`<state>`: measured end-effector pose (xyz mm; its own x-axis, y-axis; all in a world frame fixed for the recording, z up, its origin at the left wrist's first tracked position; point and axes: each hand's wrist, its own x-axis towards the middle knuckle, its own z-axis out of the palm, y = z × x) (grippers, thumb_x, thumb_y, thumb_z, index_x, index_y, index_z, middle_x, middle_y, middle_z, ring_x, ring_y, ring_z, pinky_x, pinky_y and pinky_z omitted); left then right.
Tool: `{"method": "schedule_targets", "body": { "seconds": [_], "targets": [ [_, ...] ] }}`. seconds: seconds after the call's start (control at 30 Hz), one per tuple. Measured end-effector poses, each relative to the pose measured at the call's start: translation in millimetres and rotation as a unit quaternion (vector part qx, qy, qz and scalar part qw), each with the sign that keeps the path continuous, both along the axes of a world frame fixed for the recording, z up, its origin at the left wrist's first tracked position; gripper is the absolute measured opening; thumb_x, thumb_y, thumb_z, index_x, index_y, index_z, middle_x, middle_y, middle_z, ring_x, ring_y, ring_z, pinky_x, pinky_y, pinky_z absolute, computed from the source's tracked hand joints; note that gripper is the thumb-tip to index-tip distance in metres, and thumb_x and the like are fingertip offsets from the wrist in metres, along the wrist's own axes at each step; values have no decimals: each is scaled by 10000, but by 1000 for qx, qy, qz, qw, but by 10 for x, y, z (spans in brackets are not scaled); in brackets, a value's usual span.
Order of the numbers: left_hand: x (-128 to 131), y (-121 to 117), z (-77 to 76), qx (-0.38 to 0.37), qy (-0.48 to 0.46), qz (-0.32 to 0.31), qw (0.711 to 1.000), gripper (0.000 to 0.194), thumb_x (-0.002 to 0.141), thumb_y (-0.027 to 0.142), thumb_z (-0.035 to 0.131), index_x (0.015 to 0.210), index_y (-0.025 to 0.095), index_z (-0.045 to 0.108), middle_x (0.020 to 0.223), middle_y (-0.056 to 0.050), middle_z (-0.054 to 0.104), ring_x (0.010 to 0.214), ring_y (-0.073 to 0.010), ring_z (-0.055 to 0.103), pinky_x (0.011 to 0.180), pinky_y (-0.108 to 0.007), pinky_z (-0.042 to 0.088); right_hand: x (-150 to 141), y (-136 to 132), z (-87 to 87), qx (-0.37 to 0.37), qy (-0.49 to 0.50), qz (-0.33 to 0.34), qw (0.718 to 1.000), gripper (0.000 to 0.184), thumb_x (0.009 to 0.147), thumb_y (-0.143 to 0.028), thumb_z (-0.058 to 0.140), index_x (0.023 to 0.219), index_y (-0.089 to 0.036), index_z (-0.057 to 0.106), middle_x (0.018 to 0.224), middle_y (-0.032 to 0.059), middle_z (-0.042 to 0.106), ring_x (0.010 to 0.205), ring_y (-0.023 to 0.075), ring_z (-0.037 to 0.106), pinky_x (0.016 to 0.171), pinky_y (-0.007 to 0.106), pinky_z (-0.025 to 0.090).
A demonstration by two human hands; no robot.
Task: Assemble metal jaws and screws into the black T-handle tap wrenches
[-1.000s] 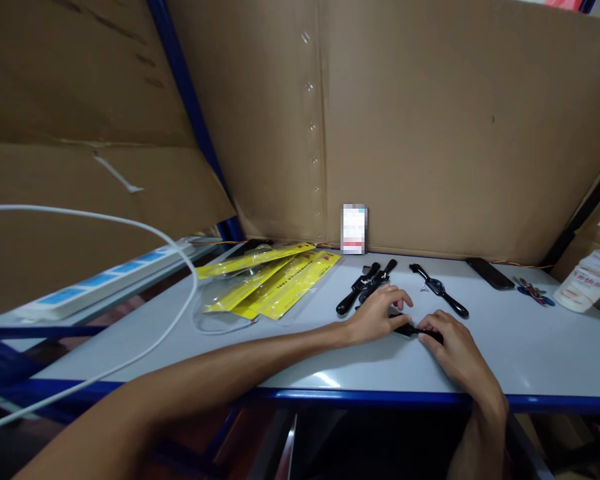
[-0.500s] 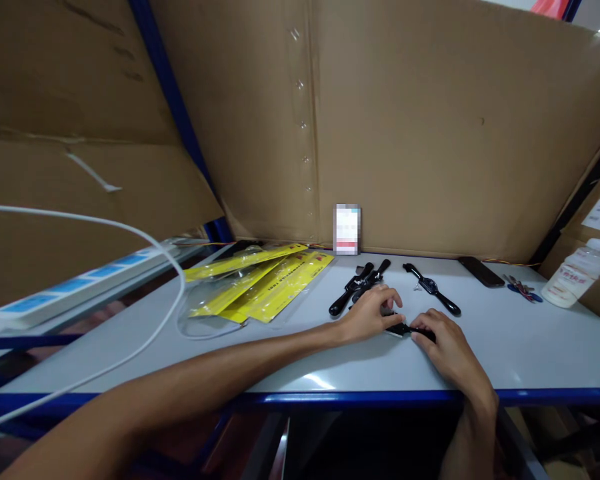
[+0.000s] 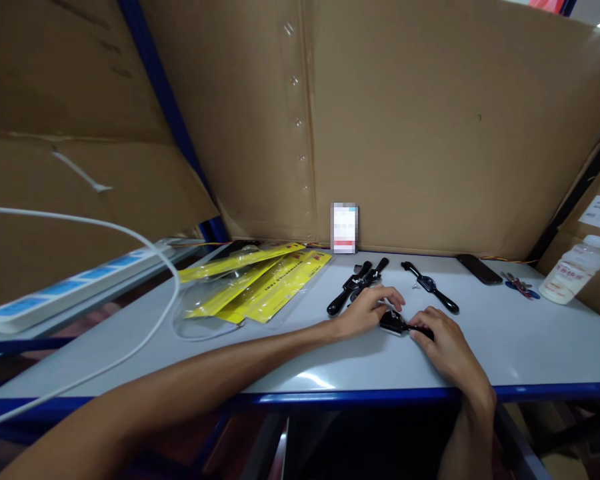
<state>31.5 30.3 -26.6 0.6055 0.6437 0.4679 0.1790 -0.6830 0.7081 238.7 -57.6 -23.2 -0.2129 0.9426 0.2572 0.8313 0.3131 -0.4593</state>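
A black spokeshave (image 3: pixel 393 324) lies low over the table, its flat metal edge toward me. My right hand (image 3: pixel 443 340) pinches its right handle between thumb and fingers. Over the tool's left end is my left hand (image 3: pixel 365 312), fingers apart and stretched above the body; its palm hides the left handle, so contact there is unclear. Just behind the left hand, two more black spokeshaves (image 3: pixel 347 293) lie side by side, partly covered by it. Another spokeshave (image 3: pixel 430 285) with small silver screws rests farther back, behind my right hand.
Yellow-backed clear packages (image 3: pixel 280 287) are piled on the left of the table (image 3: pixel 290 360). A power strip (image 3: pixel 70 287) and white cable (image 3: pixel 173 293) lie farther left. A phone (image 3: pixel 345 229) leans on the cardboard; a dark phone (image 3: pixel 479 269), keys (image 3: pixel 520 285) and a bottle (image 3: pixel 575 270) stand right.
My left thumb has drawn back from the spokeshave's body and the fingers have straightened, exposing more of the tool. My right hand keeps its grip. The view has shifted slightly.
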Motion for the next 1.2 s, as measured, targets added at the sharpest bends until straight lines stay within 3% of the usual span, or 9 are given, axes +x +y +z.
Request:
{"method": "schedule_targets", "body": {
  "seconds": [0.13, 0.4, 0.6, 0.87, 1.03, 1.2],
  "targets": [
    [13, 15, -28, 2, 33, 63, 997, 428, 733, -27, 447, 1020, 163, 703, 881, -22, 729, 815, -161, 653, 748, -258, 489, -9, -9, 24, 0, -5, -1, 1000, 130, 924, -160, 570, 955, -217, 682, 974, 49, 645, 971, 231, 611, 883, 358, 447],
    [-10, -7, -48, 47, 95, 112, 988, 386, 746, -9, 475, 1000, 151, 718, 715, 4, 661, 633, -139, 573, 650, -242, 418, -45, -29, 59, -7, -8, -10, 1000, 257, 915, -129, 588, 1124, -214, 712, 1025, 64, 656, 1012, 236, 619, 922, 358, 452],
    [-18, -33, -24, 43, 108, 103, 988, 344, 732, -7, 483, 911, 149, 731, 617, 36, 573, 555, -120, 489, 603, -231, 366, -49, -42, 80, -11, -22, -4, 1000, 297, 937, -139, 582, 1163, -241, 747, 998, 61, 643, 1004, 240, 617, 919, 356, 452],
    [-10, -13, -39, 36, 96, 102, 989, 326, 746, -10, 484, 907, 148, 720, 678, 16, 643, 576, -123, 526, 612, -234, 397, -26, -44, 64, -15, 12, 5, 1000, 319, 942, -157, 572, 1159, -272, 776, 965, 52, 638, 946, 224, 617, 903, 356, 464],
    [-15, 42, -50, -4, 68, 41, 997, 465, 730, -37, 447, 1067, 154, 704, 907, -29, 766, 760, -145, 674, 729, -243, 487, -26, -53, 65, -7, 14, 1, 1000, 340, 934, -172, 566, 1211, -267, 737, 1002, 58, 646, 1000, 239, 617, 936, 376, 455],
    [-29, 91, -59, -35, 49, 3, 998, 478, 717, -28, 441, 1063, 154, 716, 873, -20, 773, 782, -146, 694, 742, -236, 505, -36, -46, 75, -17, 20, 2, 1000, 350, 903, -152, 577, 1204, -257, 720, 1003, 58, 650, 979, 235, 623, 930, 375, 460]
  ]
}}
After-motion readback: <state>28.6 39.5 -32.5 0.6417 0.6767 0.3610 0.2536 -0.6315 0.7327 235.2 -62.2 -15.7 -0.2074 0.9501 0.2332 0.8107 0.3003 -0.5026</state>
